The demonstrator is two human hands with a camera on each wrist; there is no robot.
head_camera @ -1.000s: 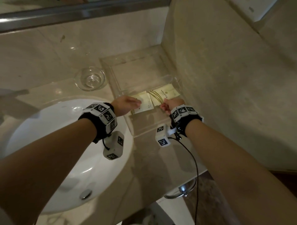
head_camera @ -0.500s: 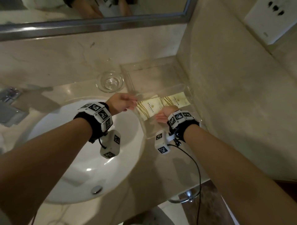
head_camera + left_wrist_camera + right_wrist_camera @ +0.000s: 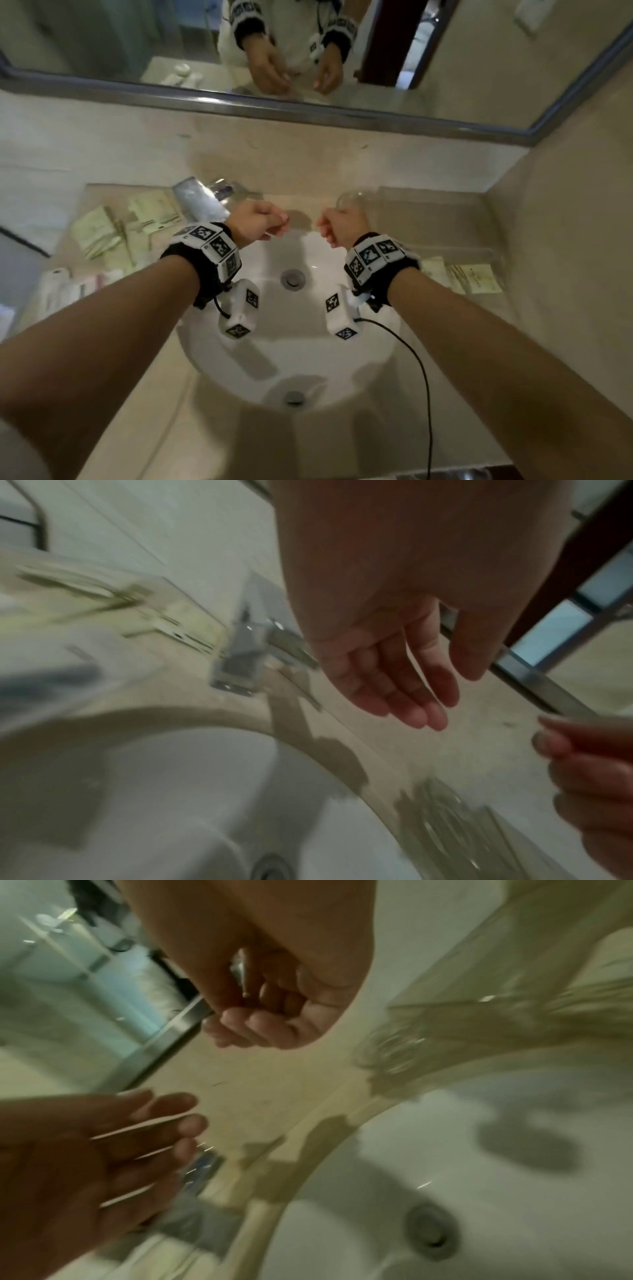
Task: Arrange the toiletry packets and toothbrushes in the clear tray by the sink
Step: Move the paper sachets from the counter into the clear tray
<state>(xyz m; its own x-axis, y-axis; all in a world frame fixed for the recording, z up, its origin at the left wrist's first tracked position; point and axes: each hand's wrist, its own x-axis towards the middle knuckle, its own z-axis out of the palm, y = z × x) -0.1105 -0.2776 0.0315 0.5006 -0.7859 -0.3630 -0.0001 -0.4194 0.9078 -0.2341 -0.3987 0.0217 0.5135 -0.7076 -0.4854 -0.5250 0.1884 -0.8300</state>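
Hands hover over the far rim of the white sink point(image 3: 274, 346), close together but not touching. The left hand point(image 3: 255, 221) holds nothing; in the left wrist view its fingers point(image 3: 407, 696) lie fairly straight and relaxed, palm showing. The right hand point(image 3: 342, 224) has its fingers point(image 3: 260, 1026) curled in toward the palm; something thin and shiny seems to sit between thumb and fingers there, but the blur leaves it unclear whether the hand grips anything.

Just beyond the left hand stands the chrome tap point(image 3: 202, 202). Further out on that side, loose on the bench point(image 3: 164, 394), lie several pale toiletry packets point(image 3: 99, 231) in a rough heap, some overlapping. Nearer the person than the heap are some white and pinkish items point(image 3: 78, 284), too blurred to name.

To the right of the right hand, against the side wall, sits the clear tray point(image 3: 445, 212). Its near end holds two cream packets point(image 3: 476, 279) lying flat side by side; the rest of its floor shows only the stone beneath. A small clear glass dish point(image 3: 352, 198) stands just beyond the right hand, beside the tray's left wall.

Past both hands runs the mirror point(image 3: 137, 41) with its metal frame, reflecting the person's two hands and banded cuffs.
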